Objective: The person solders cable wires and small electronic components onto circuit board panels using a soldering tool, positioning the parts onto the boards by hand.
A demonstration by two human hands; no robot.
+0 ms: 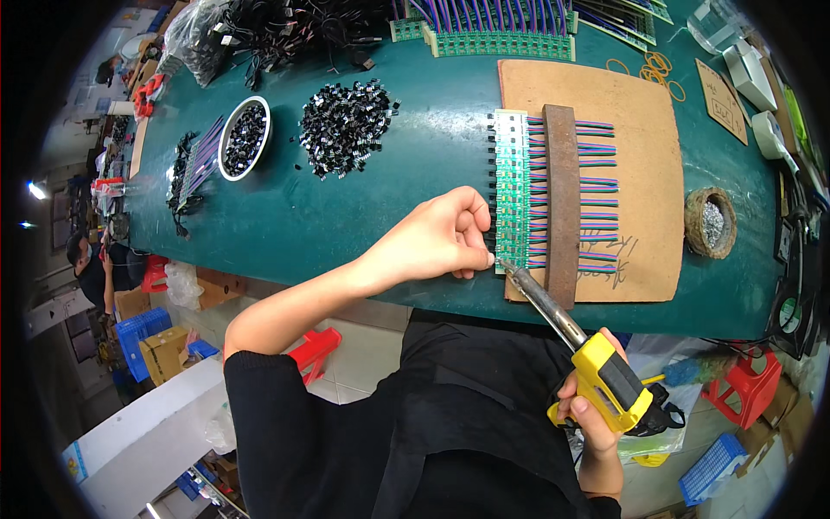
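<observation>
My right hand (596,419) grips a yellow and black soldering gun (612,385), its metal tip reaching up and left to the lower end of a green circuit board panel (513,190). At that same corner my left hand (445,233) is closed in a pinch, fingertips against the panel's left edge. What it pinches is hidden. Small black connectors line that edge. Coloured wires (596,186) run right from the panel, under a rusty metal bar (562,208). Panel, wires and bar lie on a brown cardboard sheet (653,173), the panel along its left edge.
Left on the green table (363,233) are a pile of black connectors (346,128) and a white bowl (266,138) of them. Wired boards (501,43) and black cables (303,26) lie at the back. A round container (699,227) of silvery material stands right, near rubber bands (657,67).
</observation>
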